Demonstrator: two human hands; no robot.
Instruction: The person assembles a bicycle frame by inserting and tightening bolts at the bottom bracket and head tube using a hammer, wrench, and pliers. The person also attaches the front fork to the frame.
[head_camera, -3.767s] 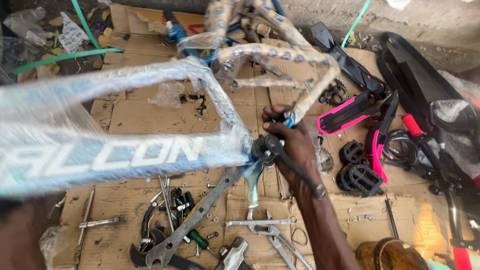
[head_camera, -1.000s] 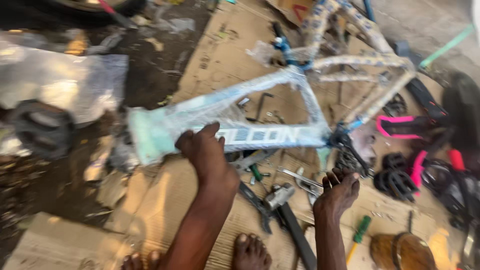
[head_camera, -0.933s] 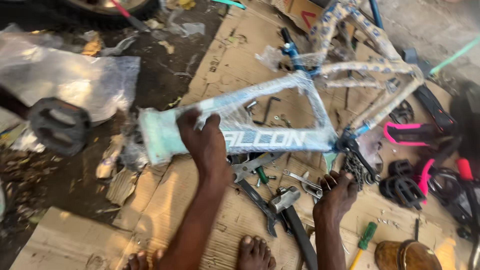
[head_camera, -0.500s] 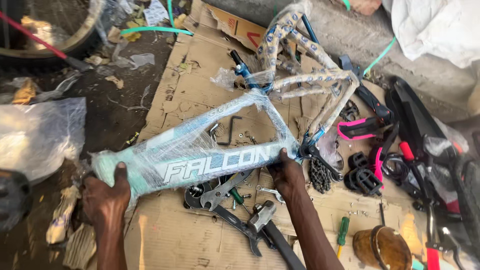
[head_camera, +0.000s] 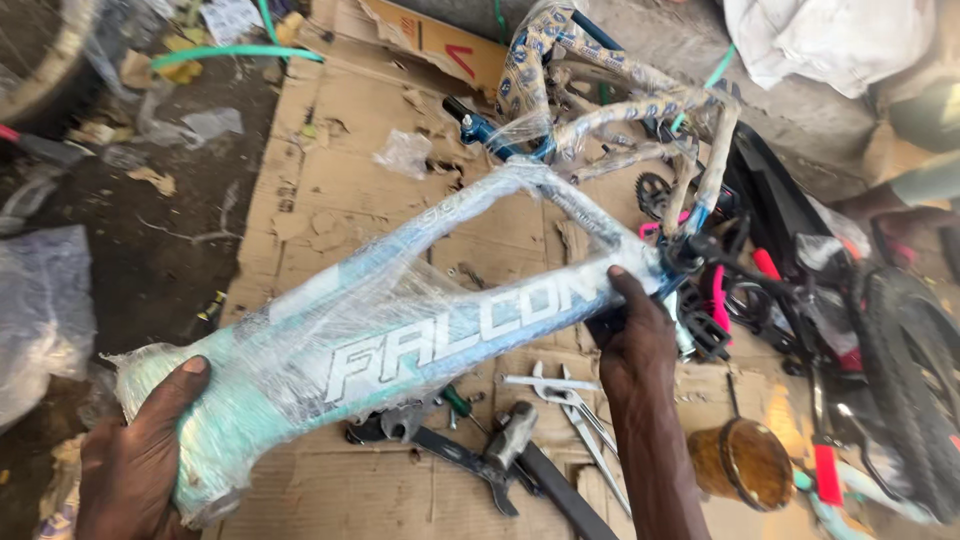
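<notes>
A pale blue and mint bicycle frame (head_camera: 430, 320) wrapped in clear plastic film lies slantwise above flattened cardboard (head_camera: 330, 190). My left hand (head_camera: 135, 465) grips its thick head-tube end at the lower left, thumb on top. Gripping the down tube near the bottom bracket is my right hand (head_camera: 635, 335). The frame's rear stays (head_camera: 620, 110), wrapped in printed film, reach up to the top centre. A black crank and chainring (head_camera: 700, 320) hang just right of my right hand.
Spanners, pliers and a hammer (head_camera: 520, 430) lie on the cardboard under the frame. An amber cup (head_camera: 740, 462) stands at the lower right. Pink and black bike parts and a tyre (head_camera: 900, 380) crowd the right side. Dirt ground with plastic scraps (head_camera: 40, 310) lies left.
The frame has been lifted and swung closer to me. My left hand slid to the head-tube end; my right hand left the tools and took the down tube.
</notes>
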